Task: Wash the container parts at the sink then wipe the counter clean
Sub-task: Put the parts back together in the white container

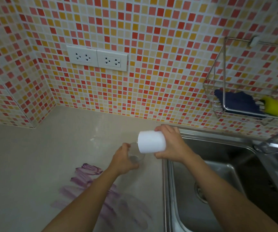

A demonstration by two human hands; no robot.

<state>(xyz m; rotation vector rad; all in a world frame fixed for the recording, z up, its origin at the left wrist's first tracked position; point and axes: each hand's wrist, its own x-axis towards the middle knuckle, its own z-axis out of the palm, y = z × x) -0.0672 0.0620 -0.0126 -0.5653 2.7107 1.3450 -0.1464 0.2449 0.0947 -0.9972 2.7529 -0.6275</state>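
My right hand [173, 144] grips a white cylindrical container part [151, 141], tilted on its side just left of the sink's rim. My left hand [124, 160] holds a clear transparent cup-shaped part [137, 154] right below and beside the white one; the two parts touch or nearly touch. Both are above the beige counter [34, 156]. Purple smears [88, 180] streak the counter under my left forearm.
A steel sink [218, 164] with a drain lies to the right, its tap [273, 139] at the far right. A wire rack [221, 108] on the tiled wall holds a dark blue cloth [240, 102] and a yellow sponge [276, 108]. Wall sockets [98, 58] sit above the counter.
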